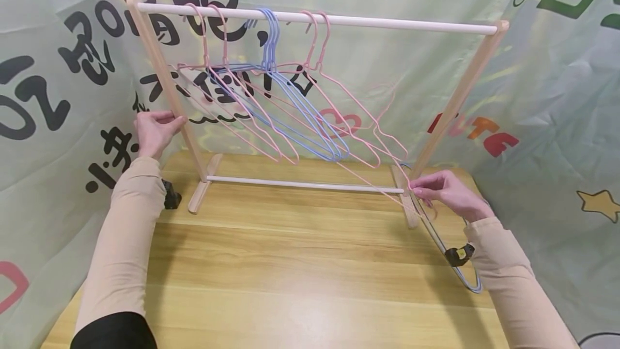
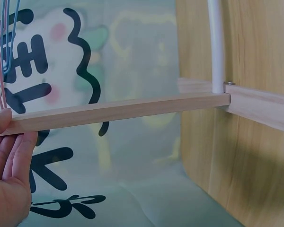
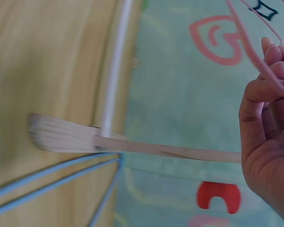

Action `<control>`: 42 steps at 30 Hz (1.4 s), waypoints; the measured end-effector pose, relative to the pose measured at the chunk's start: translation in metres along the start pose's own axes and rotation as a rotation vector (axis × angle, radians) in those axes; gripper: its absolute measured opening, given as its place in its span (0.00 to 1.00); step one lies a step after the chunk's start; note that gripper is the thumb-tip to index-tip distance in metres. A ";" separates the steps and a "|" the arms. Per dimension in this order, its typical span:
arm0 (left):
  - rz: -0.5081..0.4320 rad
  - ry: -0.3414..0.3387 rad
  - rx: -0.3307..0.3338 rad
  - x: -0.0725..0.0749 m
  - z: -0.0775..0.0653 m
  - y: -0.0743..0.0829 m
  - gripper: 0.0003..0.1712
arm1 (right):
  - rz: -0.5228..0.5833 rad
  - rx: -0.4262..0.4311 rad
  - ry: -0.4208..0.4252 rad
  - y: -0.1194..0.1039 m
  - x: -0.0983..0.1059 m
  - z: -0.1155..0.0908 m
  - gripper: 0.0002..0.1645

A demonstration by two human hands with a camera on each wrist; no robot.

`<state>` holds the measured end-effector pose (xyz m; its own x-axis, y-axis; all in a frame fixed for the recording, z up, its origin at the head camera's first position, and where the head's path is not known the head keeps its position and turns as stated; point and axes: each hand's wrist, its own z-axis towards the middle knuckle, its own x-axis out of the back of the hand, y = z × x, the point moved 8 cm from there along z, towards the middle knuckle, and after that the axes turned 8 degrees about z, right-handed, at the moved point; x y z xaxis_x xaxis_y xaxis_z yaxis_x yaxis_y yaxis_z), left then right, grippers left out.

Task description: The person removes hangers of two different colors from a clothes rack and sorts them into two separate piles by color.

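Note:
My left hand (image 1: 158, 129) grips the left wooden post (image 1: 162, 71) of a small clothes rack; in the left wrist view, thumb and fingers (image 2: 22, 156) close on its edges. At lower right, my right hand (image 1: 448, 193) pinches a pink clothes hanger (image 3: 248, 46) at one corner, beside the rack's right foot (image 1: 410, 214). That hanger is tilted, its hook off the rail. Several pink hangers (image 1: 247, 90) and a bunch of blue hangers (image 1: 300, 102) hang from the white top rail (image 1: 387, 21), the blue ones between two groups of pink.
Blue hangers (image 1: 438, 241) lie on the wooden table (image 1: 290, 284) under my right forearm. A white lower bar (image 1: 305, 183) joins the rack's feet. Printed cloth (image 1: 547, 96) stands behind and at both sides. The right post (image 1: 460, 96) rises behind my right hand.

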<state>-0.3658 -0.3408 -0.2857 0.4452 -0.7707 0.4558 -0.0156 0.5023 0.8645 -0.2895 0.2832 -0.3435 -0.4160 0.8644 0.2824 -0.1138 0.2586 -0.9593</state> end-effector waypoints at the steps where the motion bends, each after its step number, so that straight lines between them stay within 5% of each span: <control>1: 0.001 -0.001 0.001 0.000 0.000 0.000 0.28 | 0.005 -0.011 -0.013 0.005 -0.003 0.000 0.17; 6: 0.006 -0.003 0.003 -0.001 0.000 0.000 0.28 | 0.004 -0.041 -0.094 0.028 -0.021 0.002 0.10; 13: -0.002 -0.002 -0.005 -0.001 0.000 0.000 0.28 | 0.020 -0.093 -0.224 0.061 -0.060 0.011 0.20; 19: 0.008 0.001 0.006 -0.001 0.000 -0.002 0.28 | 0.033 -0.123 -0.267 0.077 -0.087 0.016 0.17; 42: -0.003 -0.002 0.009 -0.001 0.001 -0.002 0.28 | 0.097 -0.152 -0.407 0.090 -0.155 0.033 0.15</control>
<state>-0.3673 -0.3414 -0.2877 0.4436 -0.7731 0.4533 -0.0225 0.4960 0.8680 -0.2648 0.1579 -0.4743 -0.7433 0.6551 0.1356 0.0641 0.2715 -0.9603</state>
